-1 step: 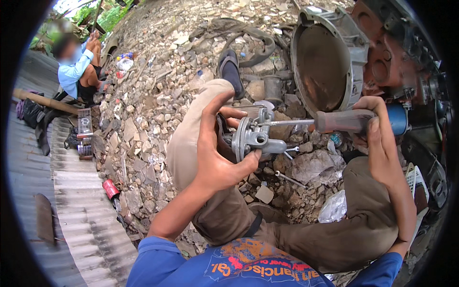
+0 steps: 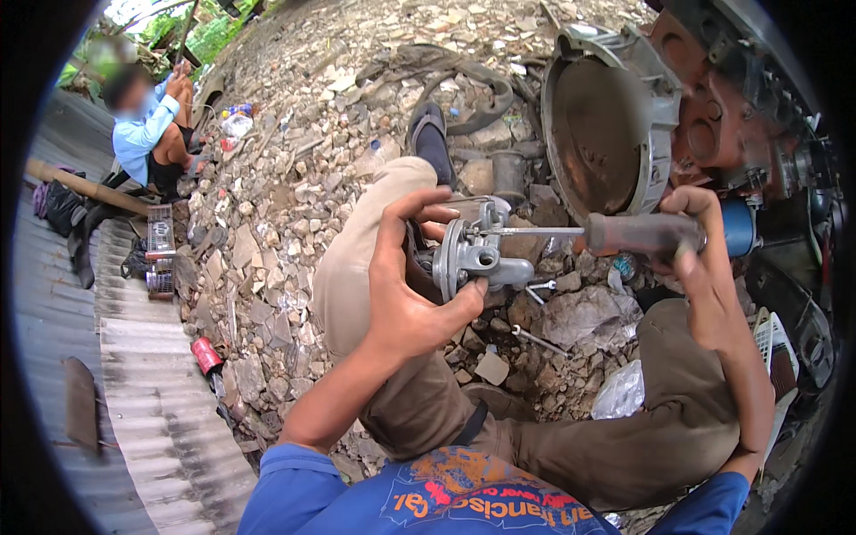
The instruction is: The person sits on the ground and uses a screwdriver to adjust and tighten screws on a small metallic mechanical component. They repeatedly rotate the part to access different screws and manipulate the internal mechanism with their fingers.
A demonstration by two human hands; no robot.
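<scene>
Over my bent left leg, my left hand [image 2: 406, 299] is wrapped round a grey cast-metal engine part [image 2: 486, 259] with a round flange and a short pipe stub; the thumb presses its lower edge. From the right, my right hand [image 2: 700, 276] grips the dark, worn handle of a screwdriver [image 2: 637, 234]. Its shaft lies level, with the tip at the upper side of the metal part; exactly where it seats is too small to tell. My palm and fingers hide the part's left side.
Two wrenches [image 2: 540, 341] lie on the rubble below. An engine block [image 2: 704, 116] with a round bell housing [image 2: 596, 134] and blue filter [image 2: 740, 227] stands right. A clear plastic bag [image 2: 620, 390] lies between my legs. Another person [image 2: 147, 134] sits far left.
My right hand and the screwdriver handle have shifted slightly, with the thumb lower on the handle. My left hand and the metal part stay almost in place.
</scene>
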